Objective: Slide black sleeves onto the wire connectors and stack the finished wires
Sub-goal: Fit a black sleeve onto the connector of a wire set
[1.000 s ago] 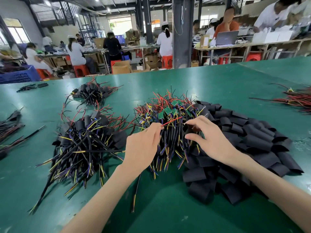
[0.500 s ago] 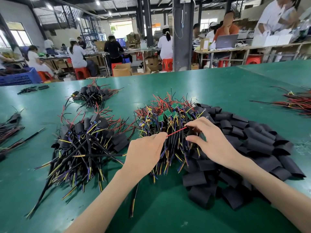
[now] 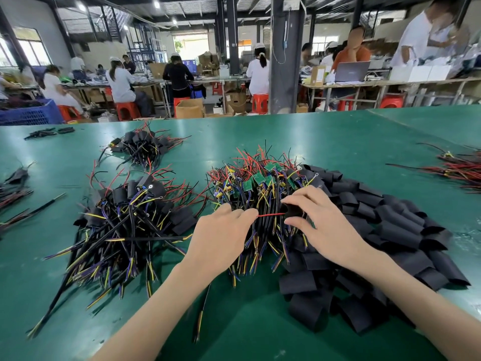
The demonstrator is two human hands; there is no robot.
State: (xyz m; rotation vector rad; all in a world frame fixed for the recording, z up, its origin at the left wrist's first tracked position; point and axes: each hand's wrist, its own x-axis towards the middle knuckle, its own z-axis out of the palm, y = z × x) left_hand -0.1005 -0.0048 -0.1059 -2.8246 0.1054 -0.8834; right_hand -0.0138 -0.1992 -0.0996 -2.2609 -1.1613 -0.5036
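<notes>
**Red wire meets black sleeve**

Over the green table, the left hand has its grip pinched on a red wire. The right hand has its grip clamped on a black sleeve at the wire's end. The finished wires lie heaped to the left.

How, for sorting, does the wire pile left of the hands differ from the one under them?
The left pile wears black sleeves; the middle pile shows bare green boards. The left pile lies untouched; the left hand and right hand work the middle pile. Both hold red, yellow and black wires.
</notes>
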